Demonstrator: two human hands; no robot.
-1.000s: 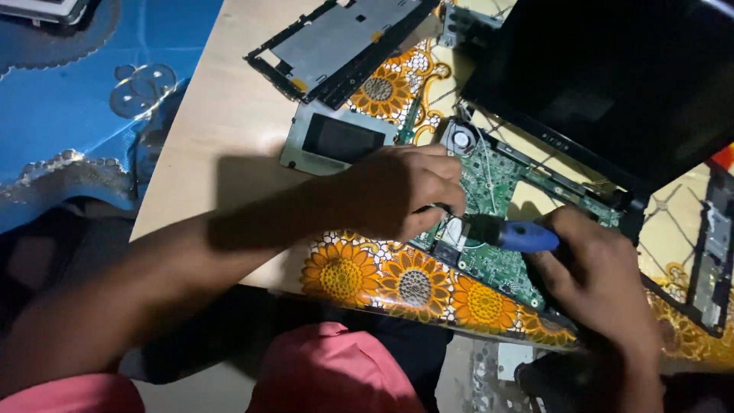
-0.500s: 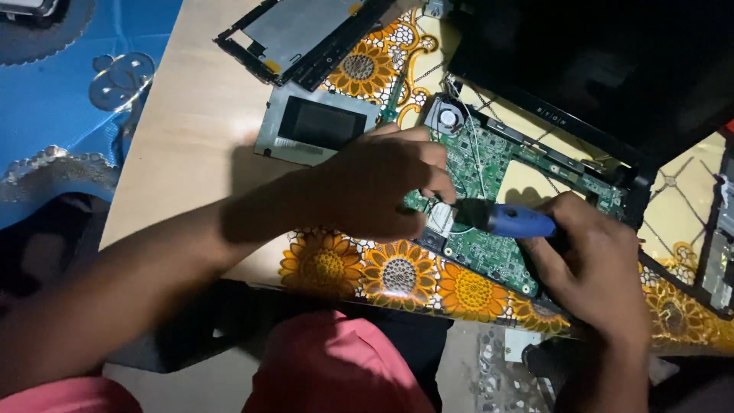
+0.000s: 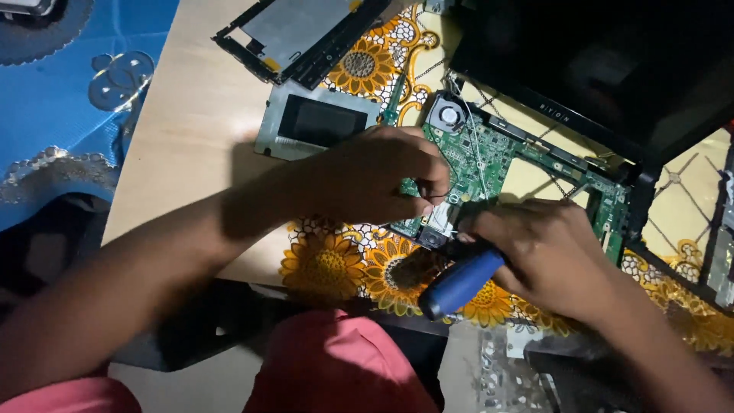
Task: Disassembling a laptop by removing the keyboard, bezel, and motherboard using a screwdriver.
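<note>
While I watch from the head view, these lines take the green circuit board (image 3: 489, 164) as the landmark, nearest things first.

Lap: my legs in a pink garment (image 3: 336, 367) sit nearest of all, below the board and under the tabletop (image 3: 191, 145) edge.
Right hand (image 3: 547, 256): just below the board's lower edge, its grip clenched round a screwdriver.
Screwdriver (image 3: 459, 283): blue handle slanting down and left from the board; the tip is hidden by the fingers, at the board's lower corner.
Left hand (image 3: 375, 183): at the board's left end, thumb and fingertips pinched together on a small part I cannot make out.
Cloth (image 3: 336, 264): sunflower-patterned, spread under the board.
Fan (image 3: 445, 116): small and round, at the board's upper left corner.
Grey panel (image 3: 317, 122): flat, with a dark rectangle, just left of the board.
Black frame (image 3: 298, 34): further up and left of the board, lying flat.
Dark screen (image 3: 604, 61): above and right of the board, its edge beside the board's upper rim.
Blue fabric (image 3: 53, 99): well left of the board, beyond the tabletop.
</note>
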